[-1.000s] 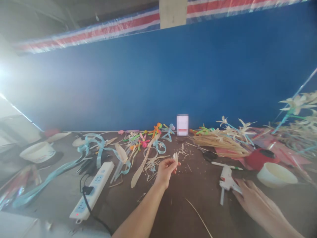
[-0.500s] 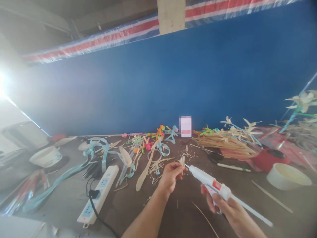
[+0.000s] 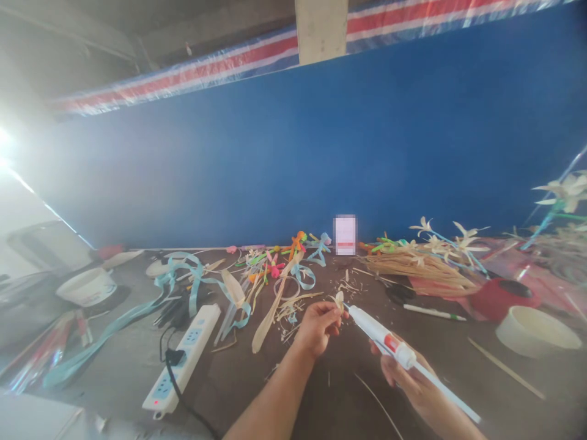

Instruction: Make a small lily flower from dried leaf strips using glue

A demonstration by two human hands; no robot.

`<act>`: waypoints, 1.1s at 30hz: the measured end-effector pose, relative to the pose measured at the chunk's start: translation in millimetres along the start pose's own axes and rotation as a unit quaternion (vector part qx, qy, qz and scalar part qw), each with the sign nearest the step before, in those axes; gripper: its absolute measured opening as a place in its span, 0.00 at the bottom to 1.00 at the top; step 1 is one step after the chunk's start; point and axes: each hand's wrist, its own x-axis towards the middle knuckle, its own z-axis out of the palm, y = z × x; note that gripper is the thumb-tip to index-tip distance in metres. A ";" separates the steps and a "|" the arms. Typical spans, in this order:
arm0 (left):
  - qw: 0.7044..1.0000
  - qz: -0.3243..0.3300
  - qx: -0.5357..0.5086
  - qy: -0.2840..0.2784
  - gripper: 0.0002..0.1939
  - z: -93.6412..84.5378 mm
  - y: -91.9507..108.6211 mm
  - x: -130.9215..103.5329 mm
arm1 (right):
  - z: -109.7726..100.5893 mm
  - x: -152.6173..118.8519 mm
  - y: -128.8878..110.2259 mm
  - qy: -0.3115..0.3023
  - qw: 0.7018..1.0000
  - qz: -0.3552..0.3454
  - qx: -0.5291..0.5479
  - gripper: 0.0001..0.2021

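Pale flower piece (image 3: 339, 300), one — pinched low down between the fingers (image 3: 328, 317) of the left hand (image 3: 314, 330), its petals rising just above the fingertips, over the brown desk (image 3: 339, 382). White glue gun (image 3: 372, 326), one — gripped by the right hand (image 3: 408, 376), fingers curled round its underside, metal nozzle (image 3: 347, 307) aimed at the flower piece close beside the left fingertips; contact cannot be told. White power strip (image 3: 191, 357), one, on the desk left of the left hand, black plug (image 3: 174, 357) seated.
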 end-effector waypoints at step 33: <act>0.999 0.008 0.045 0.006 0.13 2.6 -2.8 0.0 | -8.2 -9.6 0.9 0.042 0.998 -0.007 -0.052 0.20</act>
